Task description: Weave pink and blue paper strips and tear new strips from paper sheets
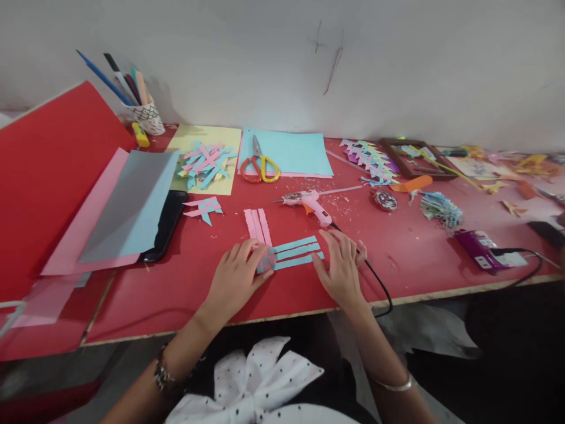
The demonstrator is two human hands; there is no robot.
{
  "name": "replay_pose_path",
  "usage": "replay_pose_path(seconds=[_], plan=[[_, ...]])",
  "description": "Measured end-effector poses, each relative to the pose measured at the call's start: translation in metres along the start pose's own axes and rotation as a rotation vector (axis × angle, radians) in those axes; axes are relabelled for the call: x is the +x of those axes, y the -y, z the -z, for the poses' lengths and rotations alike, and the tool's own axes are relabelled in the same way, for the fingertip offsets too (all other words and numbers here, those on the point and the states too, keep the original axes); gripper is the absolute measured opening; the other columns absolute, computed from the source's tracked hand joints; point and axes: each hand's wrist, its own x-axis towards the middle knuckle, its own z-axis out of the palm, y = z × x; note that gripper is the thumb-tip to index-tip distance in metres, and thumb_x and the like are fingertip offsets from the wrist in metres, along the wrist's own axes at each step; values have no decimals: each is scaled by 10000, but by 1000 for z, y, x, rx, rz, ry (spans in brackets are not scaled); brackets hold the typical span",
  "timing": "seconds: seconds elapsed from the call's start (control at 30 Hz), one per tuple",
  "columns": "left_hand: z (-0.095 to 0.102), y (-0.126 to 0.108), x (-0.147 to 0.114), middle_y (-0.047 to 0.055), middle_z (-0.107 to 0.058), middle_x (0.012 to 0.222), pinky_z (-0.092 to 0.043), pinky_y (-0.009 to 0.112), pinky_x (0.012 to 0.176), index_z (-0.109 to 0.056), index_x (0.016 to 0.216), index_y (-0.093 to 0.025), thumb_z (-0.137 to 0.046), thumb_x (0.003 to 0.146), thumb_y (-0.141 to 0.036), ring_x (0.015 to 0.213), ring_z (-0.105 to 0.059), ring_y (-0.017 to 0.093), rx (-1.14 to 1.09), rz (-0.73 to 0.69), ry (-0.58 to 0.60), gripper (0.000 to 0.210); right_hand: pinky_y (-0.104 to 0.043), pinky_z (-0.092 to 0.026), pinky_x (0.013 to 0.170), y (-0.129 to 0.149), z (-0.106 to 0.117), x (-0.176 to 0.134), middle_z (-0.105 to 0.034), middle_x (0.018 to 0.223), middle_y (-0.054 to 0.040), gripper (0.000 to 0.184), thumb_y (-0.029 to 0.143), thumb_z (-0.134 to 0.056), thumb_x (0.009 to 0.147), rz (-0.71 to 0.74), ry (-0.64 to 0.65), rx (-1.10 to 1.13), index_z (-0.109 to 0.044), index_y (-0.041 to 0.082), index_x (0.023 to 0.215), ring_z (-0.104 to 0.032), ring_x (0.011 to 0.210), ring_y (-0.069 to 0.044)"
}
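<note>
Pink paper strips [257, 225] point away from me and cross light blue paper strips [296, 253] that run to the right, woven together at one corner [266, 259]. My left hand [236, 274] has thumb and fingers around that woven corner, holding it against the table. At the right ends of the blue strips is my right hand [342, 265], its fingers apart; the thumb is close to the strip tips, and whether it touches them I cannot tell. A pink hot glue gun [311, 203] lies just beyond, its black cord passing behind my right hand.
Scissors [260, 162] lie on blue sheets [300, 153]. Cut strips [206, 164] are piled on yellow paper [232, 141]. A small woven piece [206, 207] is at left, near a dark phone-like object [165, 235] under paper sheets. A purple box [474, 250] with a cord stands right.
</note>
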Motion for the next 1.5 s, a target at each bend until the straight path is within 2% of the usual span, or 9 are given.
replay_pose_path(seconds=[0.23, 0.43, 0.6, 0.7, 0.9, 1.1, 1.33, 1.4, 1.5], plan=[[6, 5, -2, 73, -569, 1035, -404, 368, 766, -573, 1002, -239, -479, 801, -305, 937, -524, 230, 40, 48, 37, 232, -425, -243, 913, -3, 7, 9, -521, 1078, -96, 302, 277, -370, 825, -13, -41, 36, -461, 218, 1107, -473, 996, -222], [10, 30, -11, 43, -590, 1007, -372, 376, 787, -613, 934, -294, -430, 824, -238, 928, -540, 206, 62, 37, -14, 221, -374, -391, 776, -32, 0, 53, -557, 998, -133, 330, 266, -418, 772, -75, 39, 22, -489, 129, 1064, -492, 947, -250], [9, 33, -8, 59, -588, 996, -400, 362, 793, -567, 1008, -229, -436, 816, -322, 946, -530, 214, -25, 113, -18, 250, -336, -425, 642, -37, -18, 92, -599, 912, -124, 265, 285, -500, 712, -152, 278, -24, -549, 147, 933, -550, 848, -258], [6, 21, -5, 90, -567, 1023, -414, 382, 806, -547, 1000, -180, -492, 767, -419, 972, -510, 244, -52, 194, -53, 339, -310, -417, 596, -34, -26, 100, -616, 861, -107, 182, 228, -493, 707, -144, 324, 6, -563, 167, 864, -576, 760, -236], [0, 0, -1, 72, -552, 1004, -426, 390, 774, -535, 832, -195, -546, 737, -326, 944, -513, 238, -99, 280, -57, 163, -325, -416, 633, -39, -32, 101, -584, 932, -140, 218, 203, -369, 771, -171, 212, 44, -513, 151, 926, -560, 843, -247], [5, 16, 4, 85, -508, 1082, -409, 428, 796, -547, 951, -223, -554, 720, -344, 1025, -468, 268, -115, 351, -20, 261, -327, -403, 689, -52, -32, 100, -555, 908, -104, 194, 241, -310, 777, -284, -131, 255, -460, 191, 890, -519, 862, -211], [20, 51, 15, 50, -489, 1150, -333, 519, 866, -579, 951, -304, -526, 731, -346, 1088, -436, 283, -179, 266, 156, 231, -318, -387, 662, -52, -33, 98, -537, 853, -84, 106, 266, -347, 741, -338, -146, 352, -416, 207, 797, -499, 809, -204], [17, 45, 16, 52, -497, 1131, -323, 510, 892, -574, 939, -276, -519, 735, -354, 1081, -449, 267, -187, 284, 141, 224, -316, -381, 649, -52, -35, 98, -529, 831, -72, 86, 270, -356, 734, -329, -173, 374, -406, 214, 776, -493, 784, -199], [6, 27, 14, 91, -476, 1152, -349, 461, 905, -544, 949, -205, -577, 689, -385, 1093, -439, 276, -167, 323, 22, 318, -311, -369, 625, -53, -38, 99, -515, 786, -53, 60, 267, -367, 720, -315, -203, 398, -395, 220, 745, -480, 743, -191]])
